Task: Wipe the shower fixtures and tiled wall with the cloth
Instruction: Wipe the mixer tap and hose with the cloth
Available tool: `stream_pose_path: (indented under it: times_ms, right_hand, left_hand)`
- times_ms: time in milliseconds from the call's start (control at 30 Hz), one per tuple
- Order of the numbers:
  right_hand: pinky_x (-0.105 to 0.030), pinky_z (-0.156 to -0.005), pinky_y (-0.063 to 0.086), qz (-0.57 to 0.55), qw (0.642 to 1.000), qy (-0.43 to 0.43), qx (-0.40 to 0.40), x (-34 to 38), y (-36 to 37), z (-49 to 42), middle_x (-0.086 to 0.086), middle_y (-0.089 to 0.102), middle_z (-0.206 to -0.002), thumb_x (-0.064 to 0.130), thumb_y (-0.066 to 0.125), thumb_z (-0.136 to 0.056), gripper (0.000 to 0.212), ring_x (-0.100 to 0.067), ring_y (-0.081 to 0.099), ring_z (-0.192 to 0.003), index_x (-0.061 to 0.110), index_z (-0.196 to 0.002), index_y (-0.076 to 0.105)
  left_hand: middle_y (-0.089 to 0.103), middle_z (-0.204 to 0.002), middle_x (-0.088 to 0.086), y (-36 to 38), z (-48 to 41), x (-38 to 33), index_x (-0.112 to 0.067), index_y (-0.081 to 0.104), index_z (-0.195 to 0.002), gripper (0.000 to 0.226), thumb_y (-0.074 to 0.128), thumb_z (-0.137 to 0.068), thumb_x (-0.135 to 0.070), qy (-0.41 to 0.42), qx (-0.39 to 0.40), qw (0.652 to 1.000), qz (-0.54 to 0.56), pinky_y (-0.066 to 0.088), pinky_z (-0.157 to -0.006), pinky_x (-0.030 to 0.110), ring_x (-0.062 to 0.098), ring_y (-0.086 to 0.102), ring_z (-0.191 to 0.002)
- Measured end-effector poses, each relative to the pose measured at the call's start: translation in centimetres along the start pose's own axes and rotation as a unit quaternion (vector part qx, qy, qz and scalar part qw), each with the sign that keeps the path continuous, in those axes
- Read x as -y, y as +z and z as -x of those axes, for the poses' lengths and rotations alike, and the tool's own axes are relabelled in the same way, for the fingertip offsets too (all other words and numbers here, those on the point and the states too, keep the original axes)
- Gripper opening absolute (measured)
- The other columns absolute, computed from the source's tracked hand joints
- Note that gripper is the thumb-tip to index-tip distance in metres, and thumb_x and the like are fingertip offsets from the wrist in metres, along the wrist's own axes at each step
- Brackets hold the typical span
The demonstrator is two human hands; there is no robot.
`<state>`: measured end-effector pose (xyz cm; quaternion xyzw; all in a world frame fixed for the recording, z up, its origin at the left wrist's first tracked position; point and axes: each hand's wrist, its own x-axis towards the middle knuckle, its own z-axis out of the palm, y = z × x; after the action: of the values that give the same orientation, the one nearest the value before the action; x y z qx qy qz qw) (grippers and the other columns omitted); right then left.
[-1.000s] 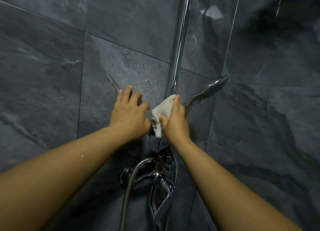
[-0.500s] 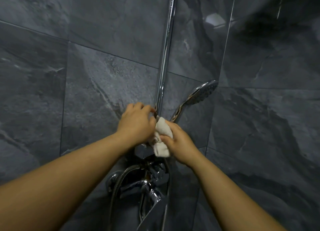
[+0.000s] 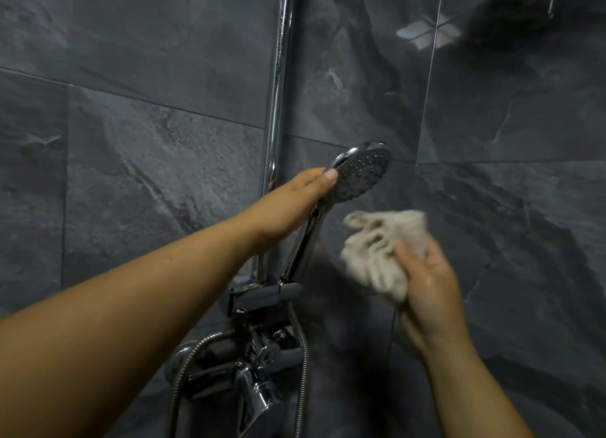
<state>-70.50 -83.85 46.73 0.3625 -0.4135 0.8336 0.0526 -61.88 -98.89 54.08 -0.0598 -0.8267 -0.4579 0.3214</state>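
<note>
A: At the dark grey tiled wall (image 3: 131, 175), what is each hand doing?
B: The left hand (image 3: 288, 204) holds the round chrome shower head (image 3: 360, 172), thumb on its rim, fingers hidden behind. The right hand (image 3: 429, 286) clutches the crumpled beige cloth (image 3: 380, 250), blurred, just below-right of that head.

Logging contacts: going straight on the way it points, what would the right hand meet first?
Likely the shower head, with the cloth leading. Depth is unclear, so it might instead pass it and reach the tiled wall behind.
</note>
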Motion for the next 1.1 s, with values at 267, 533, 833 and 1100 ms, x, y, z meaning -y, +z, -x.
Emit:
stream_pose_path:
  times_ms: [267, 533, 833, 1100]
  right_hand:
    - [-0.025, -0.101, 0.041, -0.017, 0.991, -0.033, -0.131, -2.6, 10.5, -2.9, -0.009, 0.05, -0.135, 0.022, 0.046, -0.098, 0.048, -0.016, 0.053, -0.12, 0.007, -0.14, 0.031]
    - [-0.007, -0.095, 0.037, 0.125, 0.985, -0.097, -0.073, -5.3, 6.2, 0.0, -0.005, 0.056, -0.128, 0.0, 0.053, -0.09, 0.043, -0.008, 0.053, -0.115, 0.01, -0.132, 0.047]
    - [-0.009, -0.11, 0.016, 0.171, 0.935, -0.301, -0.081, -2.5, 9.0, -2.0, -0.009, 0.024, -0.152, -0.007, 0.049, -0.083, 0.058, -0.015, 0.018, -0.141, 0.01, -0.138, 0.038]
    - [-0.009, -0.109, 0.02, 0.271, 0.912, -0.308, 0.023, -3.1, 3.1, -1.2, -0.004, 0.034, -0.144, -0.022, 0.045, -0.069, 0.07, -0.004, 0.028, -0.135, 0.016, -0.127, 0.048]
  left_hand:
    - [0.062, -0.112, -0.008, 0.2, 0.4, -0.3, -0.031, 0.057, -0.11, 0.036, 0.031, -0.096, -0.052, 0.015, -0.016, 1.0, -0.015, 0.042, -0.104, 0.036, 0.007, 0.056, -0.105]
    - [0.061, -0.106, -0.02, 0.7, 0.3, -0.2, -0.041, 0.056, -0.098, 0.027, 0.029, -0.098, -0.044, 0.013, -0.013, 1.0, 0.003, 0.04, -0.096, 0.02, -0.005, 0.055, -0.102]
    - [0.062, -0.107, -0.009, 0.3, 0.6, -0.6, -0.027, 0.053, -0.123, 0.033, 0.031, -0.1, -0.034, 0.016, -0.014, 0.998, 0.051, 0.05, -0.078, 0.013, 0.0, 0.059, -0.091]
    - [0.06, -0.114, -0.011, 0.5, 0.6, -0.5, -0.037, 0.05, -0.113, 0.025, 0.031, -0.098, -0.043, -0.018, -0.007, 0.998, 0.053, 0.043, -0.086, 0.021, 0.008, 0.055, -0.11]
